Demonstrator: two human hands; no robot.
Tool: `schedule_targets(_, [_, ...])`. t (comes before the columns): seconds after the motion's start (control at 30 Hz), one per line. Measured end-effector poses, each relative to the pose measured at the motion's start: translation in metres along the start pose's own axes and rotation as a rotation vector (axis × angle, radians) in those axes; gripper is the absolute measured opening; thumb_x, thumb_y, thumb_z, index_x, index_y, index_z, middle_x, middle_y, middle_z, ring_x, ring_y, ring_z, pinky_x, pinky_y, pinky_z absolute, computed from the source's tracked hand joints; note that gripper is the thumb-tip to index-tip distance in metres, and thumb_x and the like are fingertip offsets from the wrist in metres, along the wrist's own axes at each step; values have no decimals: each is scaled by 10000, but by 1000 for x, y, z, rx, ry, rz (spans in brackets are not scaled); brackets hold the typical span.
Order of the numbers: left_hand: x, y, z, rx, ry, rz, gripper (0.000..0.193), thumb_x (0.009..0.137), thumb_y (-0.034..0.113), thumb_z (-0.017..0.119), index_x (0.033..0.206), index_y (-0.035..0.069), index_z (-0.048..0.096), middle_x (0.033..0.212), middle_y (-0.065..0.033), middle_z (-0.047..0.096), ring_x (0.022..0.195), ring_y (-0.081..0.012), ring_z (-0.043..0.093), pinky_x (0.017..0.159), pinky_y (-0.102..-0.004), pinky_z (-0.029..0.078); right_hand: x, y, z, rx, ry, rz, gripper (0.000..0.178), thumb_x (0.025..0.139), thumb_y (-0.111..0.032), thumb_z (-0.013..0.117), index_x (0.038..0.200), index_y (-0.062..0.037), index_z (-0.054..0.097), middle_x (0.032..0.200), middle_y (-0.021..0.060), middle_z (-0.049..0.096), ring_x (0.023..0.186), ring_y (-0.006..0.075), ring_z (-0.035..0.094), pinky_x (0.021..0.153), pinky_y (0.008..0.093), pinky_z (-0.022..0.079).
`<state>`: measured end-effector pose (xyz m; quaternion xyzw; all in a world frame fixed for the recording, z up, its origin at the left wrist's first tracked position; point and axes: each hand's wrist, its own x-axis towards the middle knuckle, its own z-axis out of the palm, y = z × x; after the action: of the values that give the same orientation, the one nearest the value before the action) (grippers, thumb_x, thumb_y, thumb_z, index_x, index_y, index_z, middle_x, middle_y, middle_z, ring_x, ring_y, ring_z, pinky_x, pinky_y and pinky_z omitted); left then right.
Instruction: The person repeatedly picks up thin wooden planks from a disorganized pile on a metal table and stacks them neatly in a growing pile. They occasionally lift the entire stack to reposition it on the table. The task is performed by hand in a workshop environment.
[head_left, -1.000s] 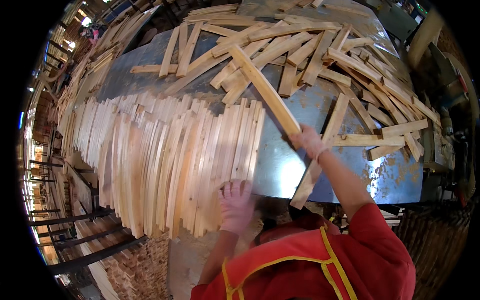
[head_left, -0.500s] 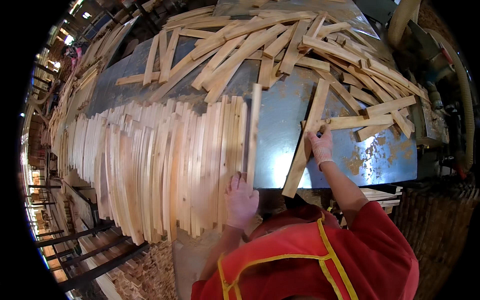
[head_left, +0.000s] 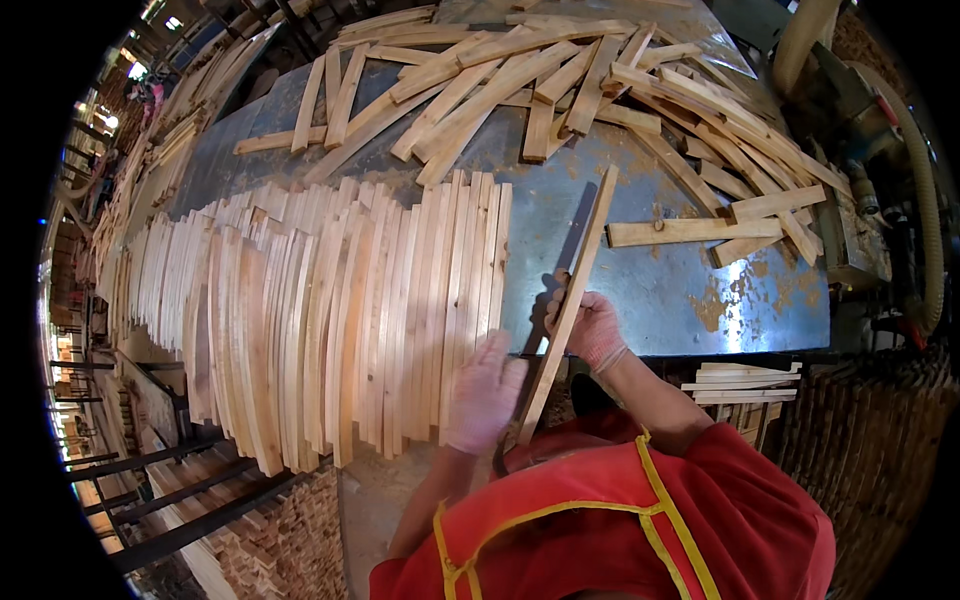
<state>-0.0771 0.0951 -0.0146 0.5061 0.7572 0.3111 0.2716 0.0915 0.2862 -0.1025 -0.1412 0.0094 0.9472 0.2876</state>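
Wooden slat [head_left: 571, 303] in hand at the bench [head_left: 670, 310]: my right hand [head_left: 592, 330] pinches it near mid-length, fingers curled around its left side, its far end over the metal top, its near end past the front edge beside a red garment [head_left: 600, 510]. My left hand [head_left: 483, 395], slightly blurred, is held with fingers extended, not curled, at the right end of a long row of slats [head_left: 380, 300] standing side by side; I cannot tell whether it touches them. Beyond, a jumbled pile of slats [head_left: 500, 90] crosses the bench, one loose slat [head_left: 695, 231] lying to the right.
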Motion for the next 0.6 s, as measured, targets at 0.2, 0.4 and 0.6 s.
schedule_targets(0.2, [57, 67, 27, -135, -122, -276, 784, 940, 297, 720, 1606, 8, 424, 1292, -281, 706, 1199, -446, 690, 1019, -467, 551, 1, -12, 24, -347, 98, 139, 514, 808, -140, 774, 1295, -43, 638, 1173, 135, 702, 1148, 320, 667, 1048, 436, 531])
schedule_targets(0.4, [51, 21, 56, -438, -33, -374, 685, 958, 235, 651, 1584, 18, 475, 1225, -282, 720, 1116, -406, 716, 981, -447, 547, -2, -236, 66, -2838, 363, -326, 493, 778, -59, 736, 1265, -65, 660, 1181, 193, 708, 1142, 417, 665, 982, 498, 548])
schedule_targets(0.6, [44, 23, -17, -306, -68, -585, 638, 952, 269, 684, 1500, -23, 538, 1233, -309, 700, 1148, -420, 694, 971, -446, 539, 11, -278, 68, -2597, 385, -114, 556, 926, -318, 741, 1409, -78, 605, 1093, 174, 758, 1017, 385, 724, 896, 473, 559])
